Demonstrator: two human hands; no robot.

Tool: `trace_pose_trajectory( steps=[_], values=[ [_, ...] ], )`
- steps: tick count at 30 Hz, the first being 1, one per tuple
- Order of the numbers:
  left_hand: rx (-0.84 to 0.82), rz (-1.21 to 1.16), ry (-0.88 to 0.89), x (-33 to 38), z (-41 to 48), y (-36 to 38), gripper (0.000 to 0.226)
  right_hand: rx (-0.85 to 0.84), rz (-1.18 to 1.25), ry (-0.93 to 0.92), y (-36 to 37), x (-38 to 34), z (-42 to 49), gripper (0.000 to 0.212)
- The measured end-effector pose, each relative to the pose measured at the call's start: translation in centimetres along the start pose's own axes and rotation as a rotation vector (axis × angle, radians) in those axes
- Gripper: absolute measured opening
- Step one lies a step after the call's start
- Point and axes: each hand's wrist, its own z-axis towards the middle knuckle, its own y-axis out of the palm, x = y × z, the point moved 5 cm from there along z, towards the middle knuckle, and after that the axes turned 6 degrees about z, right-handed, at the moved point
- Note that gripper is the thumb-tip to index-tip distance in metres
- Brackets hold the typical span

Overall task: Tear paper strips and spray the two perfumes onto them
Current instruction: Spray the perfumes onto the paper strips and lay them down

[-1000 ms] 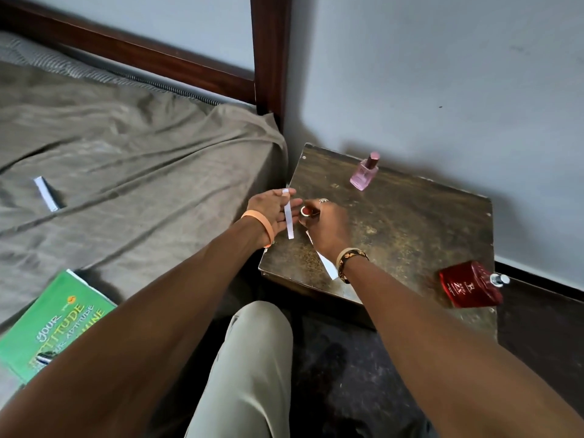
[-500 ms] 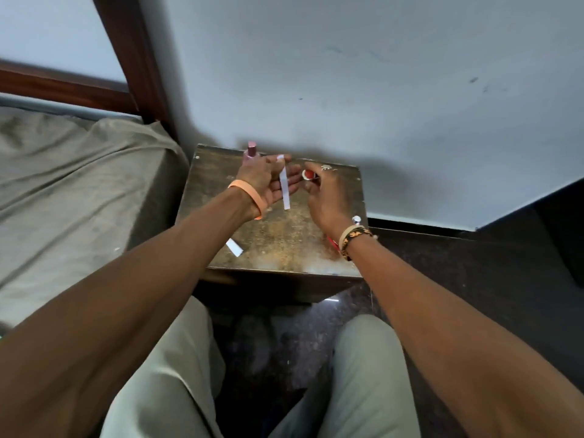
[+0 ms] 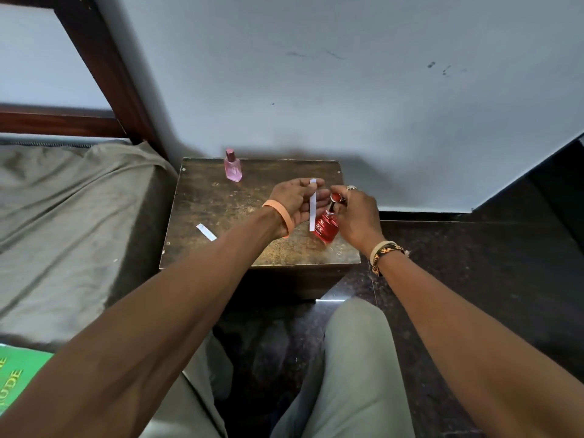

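Observation:
My left hand pinches a narrow white paper strip by its top end, and the strip hangs down in front of the palm. Just to its right, my right hand pinches a small red cap right at the neck of the red perfume bottle, which stands tilted on the small wooden table. The pink perfume bottle stands capped at the table's back left. A second white strip lies flat near the table's left front.
A bed with a grey sheet adjoins the table on the left, its dark wooden post rising behind. A green book lies at the bottom left. A wall backs the table. My knees are below it on the dark floor.
My view has swung so the table sits centred. The red bottle, earlier lying apart at the right, now stands under my right hand and the cap. My left hand still holds the strip.

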Motion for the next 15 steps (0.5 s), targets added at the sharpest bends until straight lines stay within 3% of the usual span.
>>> trace_pose_trajectory(
  steps=[15],
  values=[
    [0.035,0.039,-0.017,-1.6,1.4,0.0,0.020,-0.049,-0.002,0.050,1.8,1.9,0.9,0.040]
  ],
)
